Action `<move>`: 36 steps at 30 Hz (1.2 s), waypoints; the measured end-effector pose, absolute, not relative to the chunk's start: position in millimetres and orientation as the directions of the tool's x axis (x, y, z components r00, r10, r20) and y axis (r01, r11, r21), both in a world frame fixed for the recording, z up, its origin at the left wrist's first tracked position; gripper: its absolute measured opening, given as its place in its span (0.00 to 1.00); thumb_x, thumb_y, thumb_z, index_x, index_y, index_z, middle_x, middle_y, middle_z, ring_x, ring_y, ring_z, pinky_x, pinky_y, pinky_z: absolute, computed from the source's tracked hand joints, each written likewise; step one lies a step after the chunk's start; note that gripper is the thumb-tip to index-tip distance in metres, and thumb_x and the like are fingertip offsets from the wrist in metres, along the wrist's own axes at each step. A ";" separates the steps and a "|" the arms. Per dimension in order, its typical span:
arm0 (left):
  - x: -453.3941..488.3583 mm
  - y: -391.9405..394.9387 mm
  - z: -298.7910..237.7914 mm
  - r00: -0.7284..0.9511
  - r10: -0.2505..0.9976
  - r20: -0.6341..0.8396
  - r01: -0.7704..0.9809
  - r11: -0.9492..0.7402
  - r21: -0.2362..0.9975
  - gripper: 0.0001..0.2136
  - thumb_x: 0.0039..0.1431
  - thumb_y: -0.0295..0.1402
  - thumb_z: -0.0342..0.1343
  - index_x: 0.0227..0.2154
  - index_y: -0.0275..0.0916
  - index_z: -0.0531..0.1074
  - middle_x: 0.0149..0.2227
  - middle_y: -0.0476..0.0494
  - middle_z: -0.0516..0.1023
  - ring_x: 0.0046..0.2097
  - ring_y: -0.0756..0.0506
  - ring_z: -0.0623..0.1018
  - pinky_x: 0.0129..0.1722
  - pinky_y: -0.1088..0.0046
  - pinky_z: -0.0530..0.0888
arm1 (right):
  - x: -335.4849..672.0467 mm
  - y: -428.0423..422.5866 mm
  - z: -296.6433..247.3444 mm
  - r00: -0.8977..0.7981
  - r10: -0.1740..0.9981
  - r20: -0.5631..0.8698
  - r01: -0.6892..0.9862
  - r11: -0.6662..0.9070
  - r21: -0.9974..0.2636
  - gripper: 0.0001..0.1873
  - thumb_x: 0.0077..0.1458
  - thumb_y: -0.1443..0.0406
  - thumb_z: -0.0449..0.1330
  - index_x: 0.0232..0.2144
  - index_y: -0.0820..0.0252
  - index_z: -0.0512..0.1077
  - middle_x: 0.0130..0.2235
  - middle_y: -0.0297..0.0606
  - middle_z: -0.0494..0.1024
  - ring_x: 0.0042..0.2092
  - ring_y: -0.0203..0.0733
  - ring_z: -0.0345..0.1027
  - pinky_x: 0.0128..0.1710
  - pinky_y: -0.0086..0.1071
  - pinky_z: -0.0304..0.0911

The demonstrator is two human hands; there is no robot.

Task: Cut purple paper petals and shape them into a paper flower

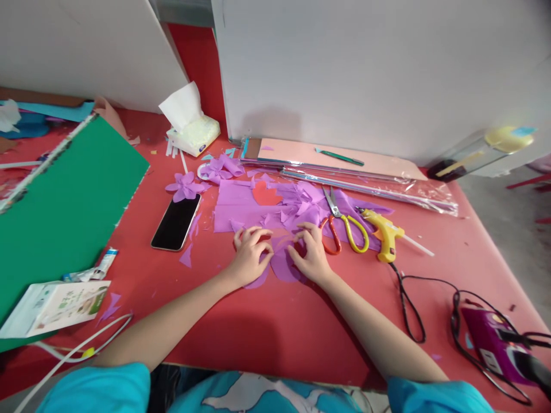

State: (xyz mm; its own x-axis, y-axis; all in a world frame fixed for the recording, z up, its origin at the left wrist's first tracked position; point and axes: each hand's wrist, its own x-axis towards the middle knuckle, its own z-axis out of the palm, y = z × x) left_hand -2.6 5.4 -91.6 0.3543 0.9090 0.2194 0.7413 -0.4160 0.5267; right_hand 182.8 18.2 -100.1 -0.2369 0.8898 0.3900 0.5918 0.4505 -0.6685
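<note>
My left hand (251, 250) and my right hand (310, 252) rest on the red table (275, 327), both pinching a purple paper cutout (280, 263) that lies flat between them. Fingertips of each hand press on its upper edge. Just behind the hands lies a purple sheet (241, 206) with a hole cut in it and several purple scraps. Scissors (342, 223) with one red and one yellow handle lie right beside my right hand. A yellow glue gun (384, 234) sits further right.
A black phone (175, 222) lies left of the purple sheet, next to a purple paper flower (186, 186). A green board (64, 206), tissue box (193, 129), pink sheets in plastic (344, 166), black cable (413, 310) and power strip (495, 344) surround the work area.
</note>
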 end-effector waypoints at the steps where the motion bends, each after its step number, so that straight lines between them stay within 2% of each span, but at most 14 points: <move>1: -1.7 4.1 -92.1 0.354 0.910 0.216 0.747 -0.414 0.521 0.05 0.53 0.29 0.53 0.24 0.39 0.70 0.47 0.44 0.70 0.53 0.40 0.63 0.52 0.50 0.54 | 182.2 16.5 -99.7 -0.262 0.870 0.417 0.614 0.484 -0.624 0.02 0.48 0.67 0.56 0.28 0.60 0.65 0.44 0.46 0.63 0.48 0.50 0.57 0.48 0.48 0.56; 5: 1.1 0.6 -94.6 0.382 0.900 0.211 0.761 -0.435 0.482 0.06 0.54 0.29 0.52 0.25 0.39 0.71 0.47 0.43 0.70 0.53 0.39 0.63 0.53 0.49 0.52 | 181.1 12.8 -96.6 -0.485 0.791 0.374 0.631 0.612 -0.477 0.04 0.49 0.66 0.56 0.30 0.58 0.69 0.50 0.45 0.60 0.52 0.53 0.52 0.50 0.51 0.52; 8: 1.9 0.0 -96.6 0.403 0.890 0.215 0.762 -0.456 0.460 0.06 0.54 0.29 0.51 0.26 0.39 0.72 0.47 0.42 0.71 0.53 0.39 0.63 0.53 0.48 0.51 | 180.8 13.2 -94.6 -0.545 0.770 0.331 0.633 0.637 -0.439 0.05 0.49 0.65 0.56 0.30 0.58 0.71 0.52 0.44 0.59 0.53 0.54 0.50 0.50 0.52 0.50; 13: 1.1 1.0 -99.2 0.421 0.882 0.213 0.759 -0.471 0.449 0.06 0.55 0.29 0.51 0.26 0.39 0.72 0.47 0.41 0.71 0.53 0.39 0.63 0.53 0.47 0.51 | 180.1 13.9 -94.7 -0.572 0.763 0.301 0.645 0.645 -0.411 0.05 0.48 0.64 0.57 0.29 0.58 0.72 0.53 0.43 0.59 0.53 0.54 0.49 0.51 0.53 0.48; 21: 1.1 1.7 -94.3 0.476 0.847 0.238 0.764 -0.532 0.367 0.09 0.58 0.29 0.47 0.29 0.38 0.73 0.48 0.43 0.72 0.53 0.39 0.64 0.52 0.47 0.52 | 179.1 15.1 -94.8 -0.574 0.769 0.282 0.653 0.638 -0.409 0.03 0.49 0.66 0.57 0.27 0.59 0.71 0.52 0.43 0.61 0.53 0.53 0.49 0.51 0.51 0.48; 27: 2.2 1.8 -92.2 0.481 0.842 0.245 0.761 -0.540 0.360 0.09 0.59 0.29 0.47 0.30 0.38 0.73 0.47 0.42 0.72 0.52 0.39 0.65 0.52 0.47 0.52 | 180.8 15.5 -96.4 -0.578 0.765 0.285 0.649 0.642 -0.408 0.06 0.52 0.65 0.55 0.27 0.60 0.70 0.50 0.45 0.62 0.53 0.52 0.50 0.52 0.50 0.48; 33: 1.7 1.6 -95.3 0.469 0.841 0.270 0.758 -0.540 0.367 0.09 0.59 0.30 0.47 0.34 0.38 0.73 0.47 0.42 0.73 0.52 0.38 0.65 0.51 0.46 0.52 | 178.0 13.7 -94.7 -0.559 0.764 0.322 0.648 0.645 -0.405 0.05 0.49 0.64 0.57 0.31 0.59 0.70 0.51 0.45 0.60 0.53 0.53 0.50 0.51 0.51 0.47; 36: 2.0 1.1 -95.5 0.469 0.840 0.275 0.760 -0.541 0.359 0.09 0.59 0.29 0.47 0.33 0.38 0.73 0.47 0.42 0.73 0.52 0.38 0.65 0.52 0.46 0.52 | 175.1 13.6 -94.3 -0.569 0.760 0.314 0.653 0.650 -0.389 0.04 0.49 0.66 0.57 0.29 0.58 0.71 0.52 0.44 0.60 0.53 0.54 0.50 0.52 0.52 0.46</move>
State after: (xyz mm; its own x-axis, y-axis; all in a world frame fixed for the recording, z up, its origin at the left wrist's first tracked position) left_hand 2.0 1.1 -95.5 0.4685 0.8397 0.2745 0.7603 -0.5415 0.3588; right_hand 175.1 13.6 -94.3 -0.5695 0.7596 0.3141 0.6526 0.6502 -0.3891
